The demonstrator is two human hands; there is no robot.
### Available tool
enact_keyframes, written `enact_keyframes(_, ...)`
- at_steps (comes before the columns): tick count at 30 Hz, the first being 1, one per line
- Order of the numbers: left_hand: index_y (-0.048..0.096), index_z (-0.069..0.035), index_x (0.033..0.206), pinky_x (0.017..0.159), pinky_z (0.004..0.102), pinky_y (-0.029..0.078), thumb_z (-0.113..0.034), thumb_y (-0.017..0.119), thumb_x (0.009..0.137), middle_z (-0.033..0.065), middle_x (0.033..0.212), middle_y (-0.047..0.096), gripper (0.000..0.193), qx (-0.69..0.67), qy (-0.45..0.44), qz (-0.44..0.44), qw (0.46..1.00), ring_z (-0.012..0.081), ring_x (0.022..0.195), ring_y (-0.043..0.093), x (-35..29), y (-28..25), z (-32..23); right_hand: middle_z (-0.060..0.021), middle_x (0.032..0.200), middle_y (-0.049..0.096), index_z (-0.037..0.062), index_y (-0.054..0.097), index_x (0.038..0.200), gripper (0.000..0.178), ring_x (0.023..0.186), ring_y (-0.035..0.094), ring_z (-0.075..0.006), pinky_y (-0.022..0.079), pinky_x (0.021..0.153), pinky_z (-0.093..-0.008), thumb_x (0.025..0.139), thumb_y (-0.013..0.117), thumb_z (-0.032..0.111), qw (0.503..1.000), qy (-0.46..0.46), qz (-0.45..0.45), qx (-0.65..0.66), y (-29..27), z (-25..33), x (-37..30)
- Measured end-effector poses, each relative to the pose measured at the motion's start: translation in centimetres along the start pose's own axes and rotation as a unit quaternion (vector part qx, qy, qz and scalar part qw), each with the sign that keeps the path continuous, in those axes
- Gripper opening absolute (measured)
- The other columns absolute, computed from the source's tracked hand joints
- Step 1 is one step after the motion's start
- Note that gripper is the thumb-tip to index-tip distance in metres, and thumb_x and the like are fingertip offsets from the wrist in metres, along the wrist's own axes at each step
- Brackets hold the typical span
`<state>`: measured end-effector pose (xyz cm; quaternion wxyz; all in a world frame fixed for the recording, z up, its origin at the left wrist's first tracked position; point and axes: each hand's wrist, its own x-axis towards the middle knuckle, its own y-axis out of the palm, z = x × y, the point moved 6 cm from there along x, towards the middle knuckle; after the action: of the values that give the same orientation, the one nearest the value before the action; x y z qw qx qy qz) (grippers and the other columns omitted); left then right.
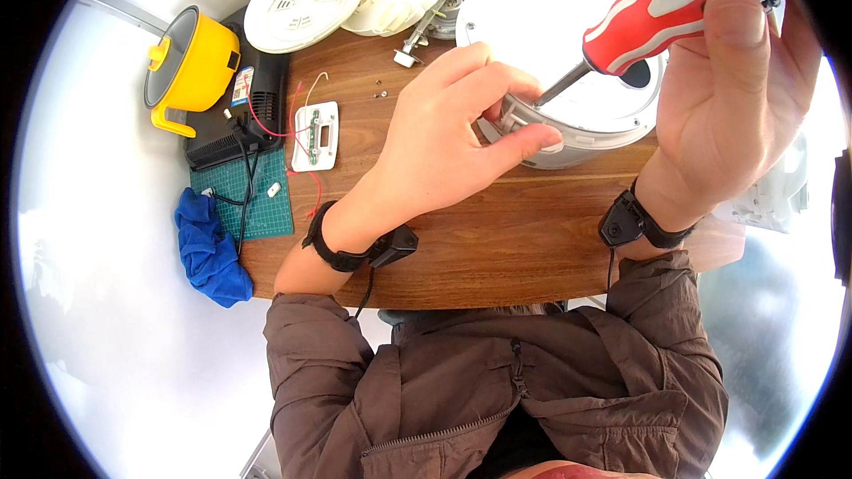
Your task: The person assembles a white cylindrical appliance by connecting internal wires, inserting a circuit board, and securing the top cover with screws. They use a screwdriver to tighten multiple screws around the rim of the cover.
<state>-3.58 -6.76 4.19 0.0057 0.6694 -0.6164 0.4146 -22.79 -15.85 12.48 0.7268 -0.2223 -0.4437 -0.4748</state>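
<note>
A round white appliance housing (524,27) stands on the table at the upper right, with a dark hole in its flat face. My left hand (448,129) pinches its near-left rim between thumb and fingers. In my right hand (723,106), closed around the handle, is a screwdriver (635,31) with a red, white and dark grip. Its metal shaft slants down to the left, the tip at the rim beside my left fingertips. Whether the tip sits on a screw is too small to make out.
A yellow pot (200,62) stands on a black device (266,80) at the left. Nearby lie a white panel with a circuit board (317,135), a green cutting mat (266,204) and a blue cloth (209,253). White round covers (302,4) and metal parts (435,27) lie at the back.
</note>
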Motion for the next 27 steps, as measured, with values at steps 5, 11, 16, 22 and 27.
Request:
enact_keyframes(5, 0.074, -0.007, 0.100, 0.057, 0.0283, 0.037, -0.015, 0.090, 0.075, 0.0005, 0.072, 0.046, 0.030, -0.003, -0.004, 0.005, 1.000, 0.0130, 0.064, 0.045, -0.1, 0.1, 0.1, -0.0200, 0.124, 0.068, -0.0023, 0.051, 0.139, 0.048, 0.112, 0.070, -0.0378, 0.059, 0.092, -0.0605, 0.101, 0.066, 0.022, 1.000, -0.008, 0.022, 0.001, 0.6, -0.1, 0.1)
enact_keyframes(11, 0.073, -0.008, 0.100, 0.057, 0.0294, 0.036, -0.017, 0.090, 0.075, 0.0009, 0.071, 0.045, 0.031, -0.016, -0.001, 0.004, 1.000, 0.0138, 0.063, 0.043, 0.0, 0.2, 0.0, -0.0208, 0.123, 0.068, -0.0023, 0.049, 0.141, 0.056, 0.112, 0.070, -0.0364, 0.060, 0.092, -0.0582, 0.099, 0.070, 0.029, 0.998, -0.017, 0.042, -0.036, 2.8, 0.8, 0.2)
enact_keyframes(16, 0.071, -0.008, 0.100, 0.057, 0.0287, 0.038, -0.019, 0.091, 0.074, 0.0017, 0.073, 0.047, 0.034, -0.031, -0.018, -0.006, 0.999, 0.0144, 0.063, 0.044, -0.3, 0.1, -0.1, -0.0274, 0.120, 0.066, -0.0036, 0.046, 0.143, 0.074, 0.109, 0.070, -0.0378, 0.062, 0.091, -0.0455, 0.096, 0.070, 0.049, 0.960, -0.131, 0.121, -0.215, 1.9, 0.8, 0.1)
enact_keyframes(22, 0.068, -0.007, 0.098, 0.057, 0.0302, 0.040, -0.024, 0.091, 0.076, 0.0025, 0.079, 0.051, 0.035, -0.031, -0.034, 0.025, 0.999, 0.0155, 0.066, 0.047, -0.6, 0.9, 0.2, -0.0159, 0.107, 0.067, -0.0047, 0.026, 0.155, 0.117, 0.097, 0.071, -0.0218, 0.058, 0.077, -0.0268, 0.072, 0.095, 0.043, 0.995, -0.034, 0.085, -0.034, 7.0, 0.9, 1.2)
enact_keyframes(27, 0.067, -0.007, 0.100, 0.057, 0.0302, 0.041, -0.024, 0.090, 0.077, 0.0030, 0.080, 0.052, 0.037, -0.024, -0.022, 0.010, 0.999, 0.0155, 0.066, 0.049, -0.5, 1.0, 0.2, -0.0220, 0.106, 0.068, -0.0023, 0.028, 0.155, 0.087, 0.086, 0.074, -0.0259, 0.062, 0.071, -0.0296, 0.096, 0.074, 0.041, 0.992, -0.052, 0.111, -0.032, 7.0, 1.2, 1.2)
